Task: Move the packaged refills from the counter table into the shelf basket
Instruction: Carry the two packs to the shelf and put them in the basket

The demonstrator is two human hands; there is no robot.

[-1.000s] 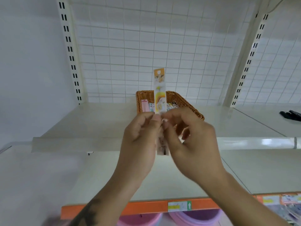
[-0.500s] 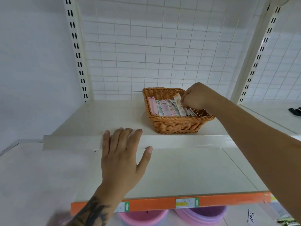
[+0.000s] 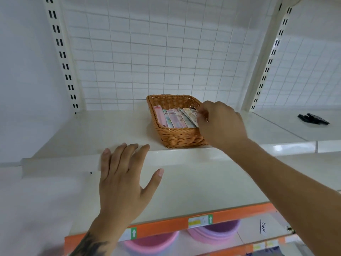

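The left hand (image 3: 120,179) lies flat with fingers spread, fingertips at the shelf (image 3: 92,132) edge, holding nothing. Beyond it, the right hand (image 3: 220,126) reaches into the basket (image 3: 177,137), fingers curled; whether it pinches a refill is unclear. Refills (image 3: 175,118) lie side by side just left of it.

My right hand (image 3: 220,124) reaches into the wicker basket (image 3: 177,139) on the white shelf (image 3: 103,130), fingers curled at the right end of the row of packaged refills (image 3: 175,118). My left hand (image 3: 121,174) rests flat, fingers straight, over the shelf's front edge.
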